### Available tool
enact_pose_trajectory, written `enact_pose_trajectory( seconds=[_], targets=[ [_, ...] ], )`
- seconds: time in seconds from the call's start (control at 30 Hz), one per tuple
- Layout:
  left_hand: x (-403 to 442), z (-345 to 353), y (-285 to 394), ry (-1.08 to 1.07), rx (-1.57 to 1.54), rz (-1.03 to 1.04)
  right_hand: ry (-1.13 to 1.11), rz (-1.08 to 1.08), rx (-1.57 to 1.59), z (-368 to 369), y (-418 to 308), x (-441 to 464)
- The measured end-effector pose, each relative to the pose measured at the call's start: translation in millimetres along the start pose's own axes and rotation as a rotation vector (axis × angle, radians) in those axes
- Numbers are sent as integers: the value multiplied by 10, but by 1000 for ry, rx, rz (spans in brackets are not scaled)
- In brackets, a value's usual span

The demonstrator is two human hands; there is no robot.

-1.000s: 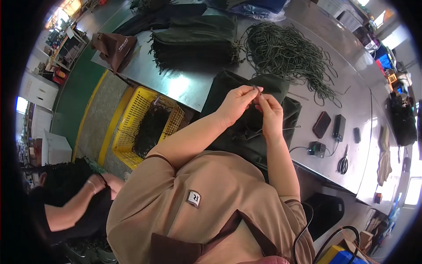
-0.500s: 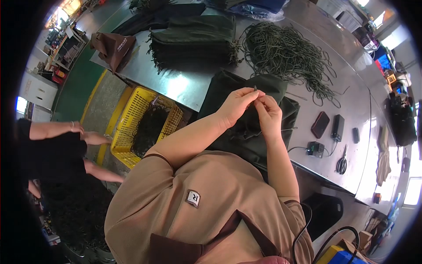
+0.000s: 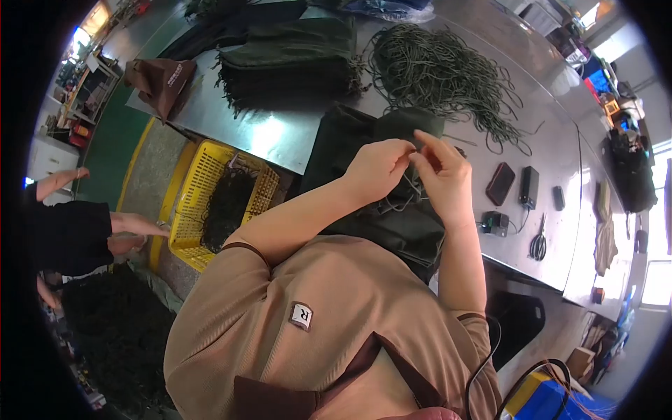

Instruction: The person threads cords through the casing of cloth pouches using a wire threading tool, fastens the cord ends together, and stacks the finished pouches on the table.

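Note:
My left hand (image 3: 381,166) is closed, its thumb and fingertips pinched together on a thin dark green cord (image 3: 411,183). Against those fingertips rests the thumb of my right hand (image 3: 448,175). Its index finger reaches up and away, while the other fingers curl in, seemingly round the cord; the grip is partly hidden. Loops of the cord hang below the hands onto a dark green fabric piece (image 3: 399,234), which lies at the table's near edge. Part of that fabric is covered by my forearms.
Beyond lie a stack of folded dark green pieces (image 3: 294,66) and a heap of green cords (image 3: 441,70). At right are a phone (image 3: 500,183), a black box (image 3: 529,187) and scissors (image 3: 538,245). A yellow crate (image 3: 189,189) stands left, near another person (image 3: 73,238).
My right hand has moved slightly right and its index finger has lifted off the pinch. My left hand stays pinched. The view has shifted a little, and the other person has moved an arm.

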State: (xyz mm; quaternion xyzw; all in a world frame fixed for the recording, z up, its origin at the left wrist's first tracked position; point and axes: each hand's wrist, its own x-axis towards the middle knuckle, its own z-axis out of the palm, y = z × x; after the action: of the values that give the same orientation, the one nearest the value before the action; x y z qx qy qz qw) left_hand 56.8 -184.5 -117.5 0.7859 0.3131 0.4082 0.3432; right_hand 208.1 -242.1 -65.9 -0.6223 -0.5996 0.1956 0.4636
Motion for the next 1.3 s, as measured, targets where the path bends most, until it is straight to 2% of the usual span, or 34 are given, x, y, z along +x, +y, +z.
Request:
enact_pose_trajectory(
  seconds=[0.03, 0.13, 0.3, 0.37, 0.43, 0.57, 0.63, 0.73, 0.8, 0.83, 0.87, 0.93, 0.97, 1.0, 1.03, 1.1, 1.13, 1.17, 1.2, 1.27, 1.3],
  targets=[
    [10, 23, 1, -5, -6, 1, -50, -92, 19, -13, -4, -7],
    [42, 33, -17, -62, -14, 37, -65, -122, -30, -95, 123, -46],
    [65, -45, 37, -238, 30, 122, -132, -61, -39, -203, 143, -116],
    [56, -27, 27, -248, 33, 138, -145, -63, -75, -228, 146, -130],
    [51, -3, 27, -255, 38, 153, -135, -182, -257, -252, 131, -146],
    [67, 10, -63, -263, 27, 179, -103, -108, -254, -254, 76, -251],
    [21, 43, -200, -263, 12, 205, -231, 285, 809, -316, 46, -289],
    [-39, 56, -369, -365, -24, 145, -289, 180, 762, -134, 333, -428],
    [-129, 12, -384, -268, -42, 101, -358, 151, 704, -93, 307, -472],
    [-168, -27, -395, -135, 88, 126, -389, 44, 523, -73, 261, -490],
    [-177, -112, -373, -147, 93, 114, -418, -64, 345, -47, 204, -498],
    [-129, -335, -256, -392, -331, -670, -463, -52, 315, 22, 103, -504],
    [-94, -427, -160, -519, -540, -810, -471, -112, 235, 61, 36, -514],
    [-91, -464, -45, -580, -538, -770, -481, -176, 155, 111, -13, -522],
    [-149, -407, -122, -538, -554, -745, -452, -237, 93, 165, -25, -552],
    [-256, -415, -165, -492, -561, -732, -427, -192, 71, 210, 8, -587],
    [-303, -434, -163, -497, -377, -552, -389, -143, 32, 218, 44, -600],
    [-337, -451, -129, -505, -195, -369, -299, -192, 18, 272, 137, -598],
    [-382, -471, -93, -516, -190, -373, -292, -184, 26, 326, 235, -608],
    [-469, -487, -14, -290, 208, 19, -413, 242, 420, 417, 403, -641],
    [-508, -473, -14, -186, 278, 91, -360, 271, 556, 475, 434, -656]
  ],
)
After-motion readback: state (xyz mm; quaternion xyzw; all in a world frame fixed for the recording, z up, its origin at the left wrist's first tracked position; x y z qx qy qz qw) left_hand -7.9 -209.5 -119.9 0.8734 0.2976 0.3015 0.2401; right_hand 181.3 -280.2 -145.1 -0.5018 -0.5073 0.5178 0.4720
